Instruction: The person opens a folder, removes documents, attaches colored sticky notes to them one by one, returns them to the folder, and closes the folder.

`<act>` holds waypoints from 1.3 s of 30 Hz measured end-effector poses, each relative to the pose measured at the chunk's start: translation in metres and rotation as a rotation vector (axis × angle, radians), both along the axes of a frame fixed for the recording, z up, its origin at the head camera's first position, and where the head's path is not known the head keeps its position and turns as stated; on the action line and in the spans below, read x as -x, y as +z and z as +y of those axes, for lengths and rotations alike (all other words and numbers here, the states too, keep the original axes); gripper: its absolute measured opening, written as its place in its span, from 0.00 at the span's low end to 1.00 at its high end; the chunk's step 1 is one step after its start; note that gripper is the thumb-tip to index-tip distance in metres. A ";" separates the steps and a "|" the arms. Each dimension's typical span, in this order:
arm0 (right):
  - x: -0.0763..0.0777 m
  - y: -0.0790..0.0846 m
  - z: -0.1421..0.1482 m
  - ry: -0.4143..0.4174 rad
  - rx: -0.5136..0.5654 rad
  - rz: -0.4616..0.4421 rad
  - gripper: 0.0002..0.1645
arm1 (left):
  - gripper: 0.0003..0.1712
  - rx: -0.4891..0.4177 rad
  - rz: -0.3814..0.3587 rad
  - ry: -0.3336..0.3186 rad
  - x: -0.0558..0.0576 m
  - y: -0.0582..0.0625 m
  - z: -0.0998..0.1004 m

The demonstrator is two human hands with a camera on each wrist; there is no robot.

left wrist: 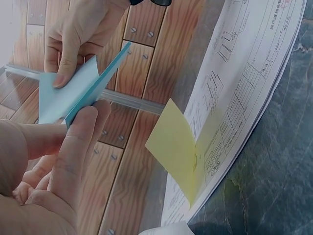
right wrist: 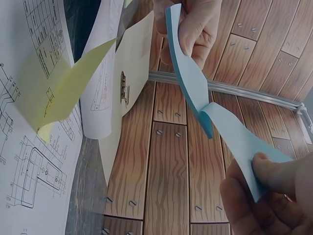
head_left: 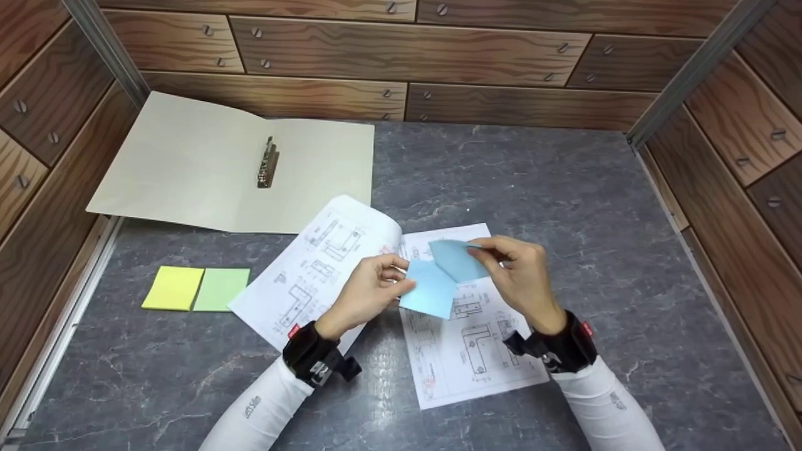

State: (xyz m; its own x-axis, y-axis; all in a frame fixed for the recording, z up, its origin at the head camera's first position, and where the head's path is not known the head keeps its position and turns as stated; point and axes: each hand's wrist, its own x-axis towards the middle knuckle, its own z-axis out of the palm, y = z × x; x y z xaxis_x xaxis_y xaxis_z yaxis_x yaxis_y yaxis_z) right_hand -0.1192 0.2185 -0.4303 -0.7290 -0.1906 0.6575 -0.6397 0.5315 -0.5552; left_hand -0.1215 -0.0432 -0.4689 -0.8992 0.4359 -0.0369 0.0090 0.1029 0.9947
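My left hand (head_left: 369, 291) pinches a pad of blue sticky notes (head_left: 428, 294) between thumb and fingers, over the printed drawing sheets. A single blue sticky note (right wrist: 244, 139), bent and angled up, is pinched at its far end by my right hand (head_left: 523, 279). Its other edge meets the edge of the pad in the right wrist view. Below the hands lies a drawing sheet (head_left: 448, 376). A yellow sticky note (left wrist: 171, 152) stands up from a drawing sheet in both wrist views; in the head view it is hidden.
Left of my hands lies a stack of drawings (head_left: 301, 269) with a curled top corner, overlapping an open folder (head_left: 182, 163) with a metal clip (head_left: 268, 164). A yellow pad (head_left: 173, 288) and a green pad (head_left: 220, 290) sit side by side at the left. Wood-patterned walls enclose the table.
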 end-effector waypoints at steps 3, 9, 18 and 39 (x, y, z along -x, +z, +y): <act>0.001 0.001 0.002 -0.011 0.007 -0.001 0.08 | 0.16 0.003 0.013 0.005 0.000 0.000 -0.001; 0.002 0.005 0.006 -0.047 0.034 -0.011 0.07 | 0.16 0.004 0.020 0.001 0.000 0.001 -0.003; 0.001 0.014 0.013 -0.094 0.056 0.021 0.08 | 0.16 0.019 0.046 0.027 0.000 0.000 -0.008; 0.000 -0.007 0.031 -0.075 -0.115 -0.039 0.11 | 0.16 0.203 0.020 0.294 -0.009 -0.007 -0.090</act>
